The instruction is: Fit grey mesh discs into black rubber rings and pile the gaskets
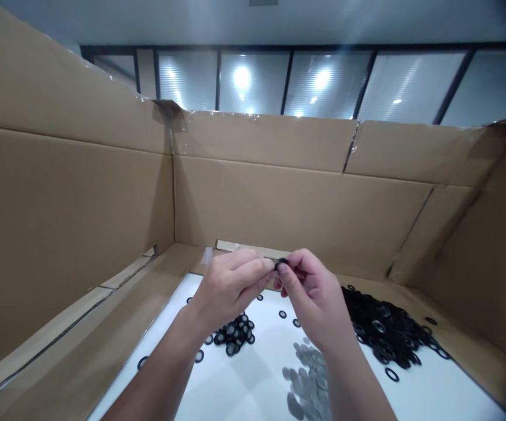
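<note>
A small black ring [281,262] is raised above the white board, pinched between the fingertips of both hands. My left hand [233,282] closes on its left side, while my right hand [312,295] grips it with thumb and fingers. Whether a disc sits inside the ring is hidden by the fingers. Below my left hand lies a small heap of black rings with grey centres [233,334]. Flat grey discs [309,380] are spread beside and partly behind my right forearm. A large pile of black rings [386,327] lies to the right.
A white board [244,392] forms the work surface. Tall cardboard walls [270,199] enclose it at the left, back and right. Loose rings [392,374] lie around the piles. A cardboard strip [72,316] runs along the left wall.
</note>
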The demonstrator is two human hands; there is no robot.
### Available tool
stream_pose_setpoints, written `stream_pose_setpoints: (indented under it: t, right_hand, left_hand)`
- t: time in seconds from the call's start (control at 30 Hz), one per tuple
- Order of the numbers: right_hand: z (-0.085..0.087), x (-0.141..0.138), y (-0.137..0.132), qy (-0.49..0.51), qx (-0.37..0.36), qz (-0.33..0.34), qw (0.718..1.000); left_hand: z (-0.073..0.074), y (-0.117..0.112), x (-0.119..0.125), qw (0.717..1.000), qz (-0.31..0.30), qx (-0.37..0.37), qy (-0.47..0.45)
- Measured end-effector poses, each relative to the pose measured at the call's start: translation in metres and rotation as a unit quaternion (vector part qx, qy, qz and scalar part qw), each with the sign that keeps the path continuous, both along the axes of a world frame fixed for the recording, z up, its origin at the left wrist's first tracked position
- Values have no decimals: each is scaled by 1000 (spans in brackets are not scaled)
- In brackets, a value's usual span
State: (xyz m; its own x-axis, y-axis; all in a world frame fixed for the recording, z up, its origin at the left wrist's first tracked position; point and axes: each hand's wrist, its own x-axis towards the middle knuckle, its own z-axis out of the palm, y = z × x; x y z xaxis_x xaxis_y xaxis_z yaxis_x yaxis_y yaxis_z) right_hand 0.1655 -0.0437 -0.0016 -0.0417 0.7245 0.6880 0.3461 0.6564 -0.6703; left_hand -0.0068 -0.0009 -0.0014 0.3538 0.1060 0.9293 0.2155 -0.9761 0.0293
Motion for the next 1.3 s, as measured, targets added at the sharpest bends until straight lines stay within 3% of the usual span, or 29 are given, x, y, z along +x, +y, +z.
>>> stream_pose_setpoints:
  t: [0.2,0.33,0.5,0.63,0.87,1.03,1.13,1.3]
  right_hand:
    - [1,2,3,12,-10,7,1000]
    - [2,6,3,-58,4,-21,998]
    - [1,5,3,-134,53,-75,987]
    - [-1,3,5,-185,85,-94,975]
    - [-3,4,6,-247,197,-96,944]
    - [-3,2,7,-255,249,-116,927]
    - [-3,3,6,-250,252,-117,928]
    - [-2,2,5,-227,204,-102,947]
  left_hand:
    - [0,-5,1,993,22,-113,-12]
    - [-1,-5,1,979,24,-202,-23]
    - [-1,-2,2,931,-67,-359,-21]
    - [-1,1,2,895,-109,-432,-29]
    - [4,0,-10,847,-179,-500,-8]
    - [7,-2,-12,845,-158,-510,-9]
    - [8,0,-11,849,-158,-505,-11]
    - [8,1,-11,835,-210,-507,-24]
